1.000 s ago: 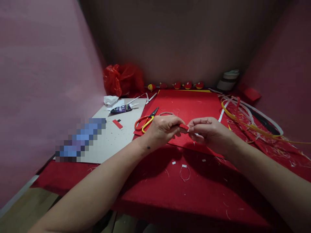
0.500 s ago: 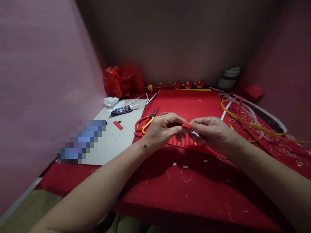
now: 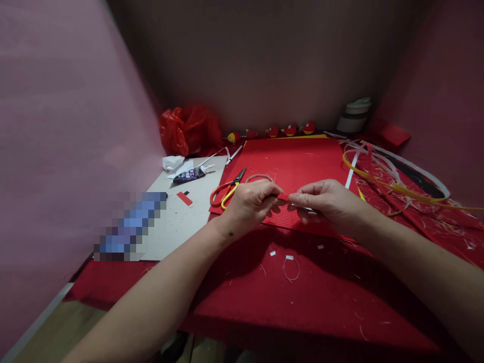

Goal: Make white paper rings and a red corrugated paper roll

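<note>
Between my two hands is a small piece of red corrugated paper [image 3: 283,197], looking like a narrow strip or roll. My left hand [image 3: 254,201] pinches its left end, with the fingers curled over. The thumb and fingertips of my right hand [image 3: 315,200] close on its right end. A bit of white shows under the right fingers; I cannot tell what it is. Both hands are above a red corrugated sheet [image 3: 295,161]. Scissors [image 3: 231,189] with red and yellow handles lie just left of my left hand, blades slightly apart.
A grey board [image 3: 170,227] on the left bears a glue tube [image 3: 189,174] and a red paper scrap [image 3: 184,198]. Small red bird figures [image 3: 290,130] line the back beside a red plastic bag [image 3: 189,128]. Paper strips [image 3: 397,187] tangle at right; a lidded cup [image 3: 353,116] stands behind.
The red piece and my fingers have shifted slightly left. My left hand has rolled over, hiding more of its fingertips. The camera view has also moved a little.
</note>
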`<state>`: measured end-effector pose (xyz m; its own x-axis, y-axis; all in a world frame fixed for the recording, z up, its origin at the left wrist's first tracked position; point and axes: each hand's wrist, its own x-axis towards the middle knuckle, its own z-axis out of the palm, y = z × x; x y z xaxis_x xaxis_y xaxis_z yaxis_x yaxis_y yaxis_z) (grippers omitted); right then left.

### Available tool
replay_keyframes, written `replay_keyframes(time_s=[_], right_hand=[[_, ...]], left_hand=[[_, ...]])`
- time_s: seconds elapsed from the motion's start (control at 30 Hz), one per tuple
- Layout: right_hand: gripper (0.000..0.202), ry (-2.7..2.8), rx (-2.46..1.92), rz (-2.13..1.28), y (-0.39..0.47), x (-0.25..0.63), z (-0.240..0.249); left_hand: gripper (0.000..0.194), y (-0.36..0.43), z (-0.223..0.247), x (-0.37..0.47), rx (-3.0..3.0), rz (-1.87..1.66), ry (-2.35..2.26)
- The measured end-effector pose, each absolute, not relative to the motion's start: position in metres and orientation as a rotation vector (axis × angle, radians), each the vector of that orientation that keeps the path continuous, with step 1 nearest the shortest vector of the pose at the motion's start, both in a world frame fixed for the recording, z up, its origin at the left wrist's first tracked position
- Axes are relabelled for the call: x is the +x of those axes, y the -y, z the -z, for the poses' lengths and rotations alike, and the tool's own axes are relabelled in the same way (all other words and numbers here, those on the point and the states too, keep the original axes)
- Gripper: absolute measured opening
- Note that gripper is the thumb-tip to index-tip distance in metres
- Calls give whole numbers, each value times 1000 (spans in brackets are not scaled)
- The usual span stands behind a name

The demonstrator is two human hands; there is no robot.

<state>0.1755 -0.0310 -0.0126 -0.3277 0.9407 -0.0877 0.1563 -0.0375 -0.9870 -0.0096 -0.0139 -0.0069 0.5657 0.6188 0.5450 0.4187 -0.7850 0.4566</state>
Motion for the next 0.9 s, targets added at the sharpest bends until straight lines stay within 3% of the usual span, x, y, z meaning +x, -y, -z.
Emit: replay_keyframes(time_s=[0.33, 0.57, 0.9], right_hand=[[38, 1713, -1356, -1215, 32, 173, 12], [26, 1487, -951, -1574, 33, 177, 10], [27, 1559, -1029, -1628, 25, 183, 16]], left_hand=[[10, 13, 16, -7, 2837, -988, -884], [5, 23, 5, -1, 1877, -1010, -718], [4, 21, 6, -9, 2231, -1031, -790]])
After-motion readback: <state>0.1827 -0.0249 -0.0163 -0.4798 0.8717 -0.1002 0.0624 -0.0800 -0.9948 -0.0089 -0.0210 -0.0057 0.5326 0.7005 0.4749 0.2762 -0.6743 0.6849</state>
